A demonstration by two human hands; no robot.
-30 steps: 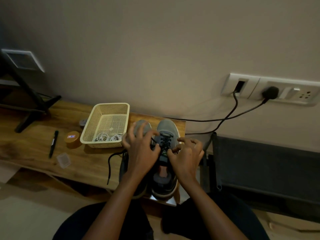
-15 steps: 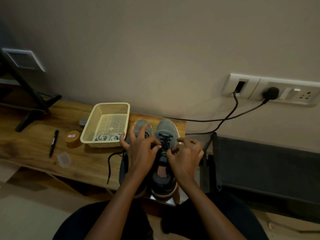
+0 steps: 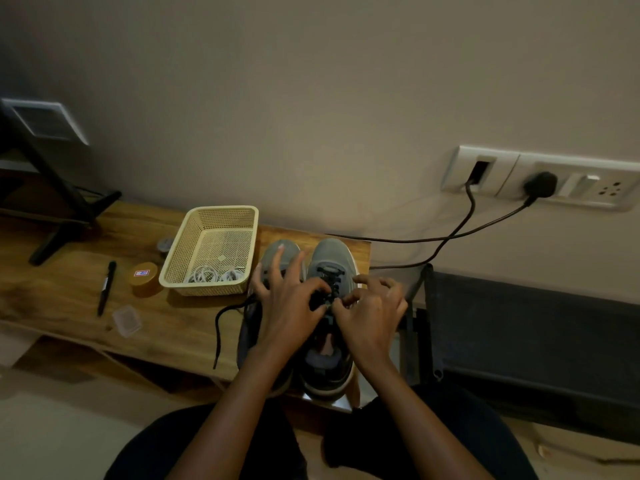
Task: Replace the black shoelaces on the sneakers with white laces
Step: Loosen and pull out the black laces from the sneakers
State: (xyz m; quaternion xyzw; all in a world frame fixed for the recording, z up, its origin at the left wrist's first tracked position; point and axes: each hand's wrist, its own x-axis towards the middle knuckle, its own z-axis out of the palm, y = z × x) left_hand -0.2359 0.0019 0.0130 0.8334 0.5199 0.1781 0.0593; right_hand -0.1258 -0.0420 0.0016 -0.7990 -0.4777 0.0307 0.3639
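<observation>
The black lace (image 3: 328, 273) is threaded through the right sneaker (image 3: 332, 252), at centre frame, and hardly anything has changed over the last second. Both hands have stayed at the middle crossings, only creeping a little closer together. The lace looks a touch slacker there, but no eyelet has come free. My reading is that unlacing this shoe has only just begun, with the white laces (image 3: 207, 273) untouched.

The left hand (image 3: 291, 306) pinches the lace between thumb and forefinger, its other fingers spread over the left sneaker (image 3: 277, 252). The right hand (image 3: 374, 310) pinches the same lace from the other side, its fingers curled.

Both sneakers stand side by side with toes towards the wall, up the frame, and heels towards the person. Their long axes run almost straight up and down the picture.

A loose lace (image 3: 218, 327) trails left of the pair over the table (image 3: 69, 289). The basket (image 3: 221, 209) with the white laces sits just up-left.
</observation>
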